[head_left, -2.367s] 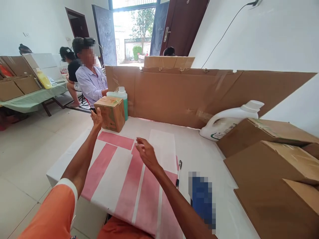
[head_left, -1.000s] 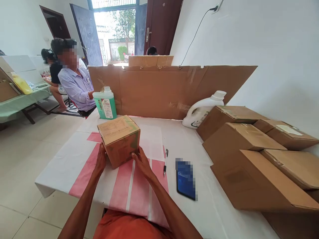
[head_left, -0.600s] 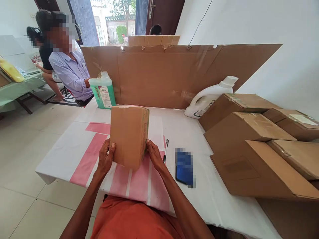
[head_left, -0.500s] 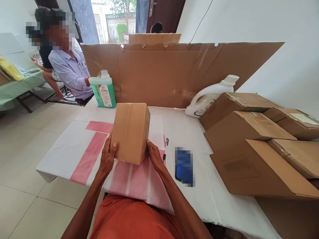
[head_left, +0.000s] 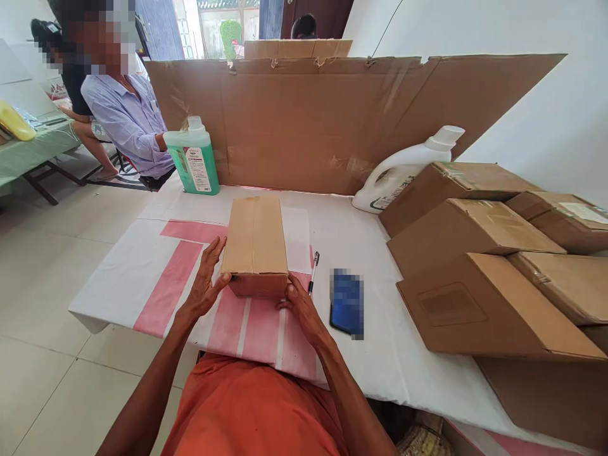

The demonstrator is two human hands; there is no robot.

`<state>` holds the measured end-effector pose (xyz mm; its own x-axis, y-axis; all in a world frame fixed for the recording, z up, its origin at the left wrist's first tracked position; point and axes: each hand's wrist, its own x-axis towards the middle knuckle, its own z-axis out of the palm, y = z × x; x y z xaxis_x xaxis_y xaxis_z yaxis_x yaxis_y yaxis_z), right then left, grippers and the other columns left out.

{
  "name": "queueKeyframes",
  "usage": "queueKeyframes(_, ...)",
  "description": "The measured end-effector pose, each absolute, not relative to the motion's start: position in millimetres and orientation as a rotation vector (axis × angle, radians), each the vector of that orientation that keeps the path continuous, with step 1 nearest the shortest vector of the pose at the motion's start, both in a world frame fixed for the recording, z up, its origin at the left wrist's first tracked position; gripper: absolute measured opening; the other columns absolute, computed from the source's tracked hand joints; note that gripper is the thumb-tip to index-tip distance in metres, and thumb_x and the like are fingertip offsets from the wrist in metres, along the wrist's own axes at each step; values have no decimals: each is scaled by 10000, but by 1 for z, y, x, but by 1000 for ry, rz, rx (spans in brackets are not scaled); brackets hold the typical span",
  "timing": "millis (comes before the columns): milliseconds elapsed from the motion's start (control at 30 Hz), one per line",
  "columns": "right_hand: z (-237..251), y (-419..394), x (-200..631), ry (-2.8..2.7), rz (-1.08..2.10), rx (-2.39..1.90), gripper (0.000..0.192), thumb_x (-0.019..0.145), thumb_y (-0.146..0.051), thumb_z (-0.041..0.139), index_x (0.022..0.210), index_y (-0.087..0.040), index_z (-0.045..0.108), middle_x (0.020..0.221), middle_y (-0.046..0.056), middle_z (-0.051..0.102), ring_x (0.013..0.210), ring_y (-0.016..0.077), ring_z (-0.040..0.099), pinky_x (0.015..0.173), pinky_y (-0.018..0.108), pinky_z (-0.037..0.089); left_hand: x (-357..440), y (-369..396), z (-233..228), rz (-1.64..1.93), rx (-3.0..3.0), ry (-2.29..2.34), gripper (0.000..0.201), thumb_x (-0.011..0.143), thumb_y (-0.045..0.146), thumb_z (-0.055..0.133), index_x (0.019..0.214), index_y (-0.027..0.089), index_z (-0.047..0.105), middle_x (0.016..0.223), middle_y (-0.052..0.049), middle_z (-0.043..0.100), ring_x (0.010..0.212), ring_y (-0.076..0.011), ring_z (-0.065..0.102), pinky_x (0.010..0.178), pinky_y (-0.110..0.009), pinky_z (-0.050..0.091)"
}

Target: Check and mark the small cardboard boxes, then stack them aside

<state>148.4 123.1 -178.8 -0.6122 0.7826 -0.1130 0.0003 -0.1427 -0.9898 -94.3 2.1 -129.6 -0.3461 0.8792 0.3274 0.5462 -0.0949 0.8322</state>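
A small cardboard box sits on the cloth-covered table in front of me, its taped top seam facing up. My left hand is at its left side, fingers stretched and apart, the thumb at the near left corner. At the near right corner, my right hand holds the box, with the thumb against its side and the fingers curled low. Just right of the box lies a pen. Beyond the pen is a blue-screened phone, partly blurred.
A green liquid bottle stands at the back left, before an upright cardboard panel. A white jug leans beside stacked cardboard boxes on the right. A person in a striped shirt sits beyond the table's left end.
The box has tipped from a tilted hold to lying level, top up, on the table. My left fingers have opened away from its side. The view has dipped slightly.
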Motion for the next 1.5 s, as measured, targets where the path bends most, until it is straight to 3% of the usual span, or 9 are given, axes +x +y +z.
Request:
queueKeyframes(100, -174, 118, 148, -1499, 1921, -836, 823, 796, -622, 814, 1469, -221, 562, 1243, 127, 712, 1086, 281, 689, 758, 356, 598, -96, 12, -124, 1360, 1715, 1820, 849, 997, 758, 441, 1703, 331, 240, 1762, -142, 282, 1633, -364, 245, 1280, -622, 288)
queueKeyframes(200, -161, 114, 144, -1440, 1875, -935, 765, 728, -534, 903, 1353, -197, 616, 1035, 69, 729, 875, 227, 713, 628, 295, 553, -95, 20, -116, 1432, 1737, 1746, 882, 996, 796, 355, 1713, 307, 197, 1762, -157, 266, 1631, -361, 258, 1304, -600, 255)
queueKeyframes(367, -119, 106, 153, -1373, 1754, -917, 554, 868, -653, 762, 1133, -181, 642, 633, -50, 607, 459, 117, 541, 406, 230, 393, -91, 26, -86, 1492, 1871, 1696, 975, 925, 894, 258, 1702, 305, 241, 1762, -145, 267, 1649, -378, 197, 1333, -605, 165)
queueKeyframes(500, -93, 105, 165, -1347, 1602, -868, 467, 933, -664, 692, 869, -213, 590, 561, -47, 584, 446, 118, 565, 391, 208, 419, -83, 30, -65, 1542, 1924, 1675, 858, 989, 818, 267, 1690, 323, 271, 1732, -130, 342, 1601, -340, 314, 1313, -562, 249)
queueKeyframes(667, -85, 106, 170, -1274, 1598, -868, 521, 914, -713, 674, 794, -222, 549, 538, -40, 595, 400, 119, 559, 346, 198, 397, -72, 40, -53, 1495, 1946, 1849, 659, 1088, 560, 436, 1690, 350, 266, 1673, -122, 437, 1474, -288, 443, 1240, -518, 344)
queueKeyframes(967, -82, 109, 187, -1212, 1588, -1078, 705, 905, -833, 529, 625, -189, 591, 460, 27, 567, 326, 120, 485, 302, 223, 337, -43, 76, -32, 1506, 1876, 2006, 708, 1029, 727, 412, 1563, 277, 529, 1289, -109, 646, 1180, -287, 553, 1106, -478, 402)
queueKeyframes(1133, -74, 77, 191, -1378, 1520, -1087, 590, 932, -778, 570, 787, -206, 596, 574, 22, 653, 391, 140, 565, 342, 227, 379, -31, 65, -26, 1626, 1616, 1830, 812, 947, 818, 481, 1514, 237, 509, 1485, -141, 569, 1383, -343, 502, 1186, -528, 368)
queueKeyframes(1333, -72, 41, 202, -1769, 1449, -1006, 403, 972, -616, 642, 999, -215, 661, 674, -2, 690, 504, 145, 583, 473, 259, 460, -39, 25, -11, 1629, 1393, 1539, 609, 915, 579, 692, 1406, 254, 537, 1414, -99, 630, 1307, -318, 613, 1120, -465, 515)
queueKeyframes(1500, -55, 58, 198, -1729, 975, -1045, 480, 1014, -634, 531, 1208, -222, 683, 912, 68, 698, 808, 233, 659, 669, 347, 546, -38, -6, -18, 1647, 1342, 1601, 588, 935, 504, 670, 1461, 286, 525, 1450, -90, 619, 1354, -339, 592, 1157, -513, 505)
